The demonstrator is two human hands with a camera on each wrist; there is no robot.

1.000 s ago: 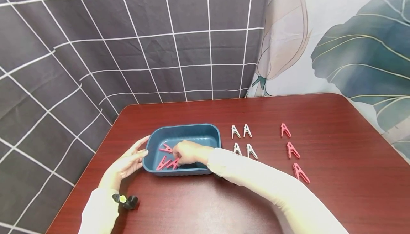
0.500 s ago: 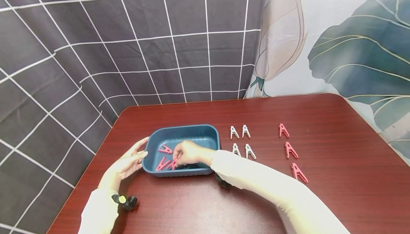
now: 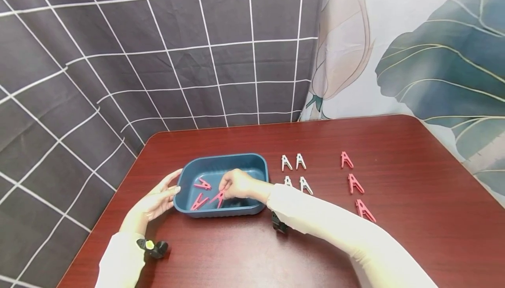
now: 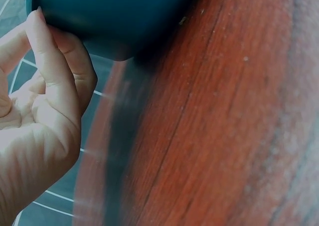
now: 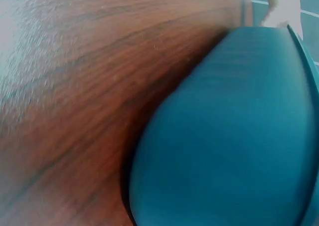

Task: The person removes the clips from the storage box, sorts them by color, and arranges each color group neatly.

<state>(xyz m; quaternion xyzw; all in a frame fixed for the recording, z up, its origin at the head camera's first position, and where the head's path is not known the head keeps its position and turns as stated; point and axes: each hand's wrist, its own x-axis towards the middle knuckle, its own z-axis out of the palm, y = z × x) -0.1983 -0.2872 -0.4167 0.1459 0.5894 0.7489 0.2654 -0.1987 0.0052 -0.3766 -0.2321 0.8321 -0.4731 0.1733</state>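
Observation:
A blue plastic box [image 3: 221,212] stands on the table. My left hand [image 3: 159,198] holds its left end, the thumb at the rim and the other fingers along the outer wall; the left wrist view shows this hand [image 4: 50,86] against the blue wall [image 4: 114,16]. Over the inside of the box, my right hand [image 3: 238,184] pinches a pink clothespin [image 3: 218,198]. Two more pink clothespins, one [image 3: 203,184] behind the other [image 3: 199,201], lie on the box floor. In the right wrist view the box's outer wall [image 5: 224,126] hides the right hand.
Right of the box lie several white clothespins [image 3: 300,161] in two rows, one partly covered by the right sleeve [image 3: 331,222]. Farther right, three pink clothespins [image 3: 356,183] form a column on the reddish-brown table [image 3: 418,183]. A grid-patterned curtain [image 3: 197,60] hangs behind the table.
My right hand has lifted slightly and moved right with the pinched pink clothespin, away from the other two in the box. The left hand keeps its place at the box's left end.

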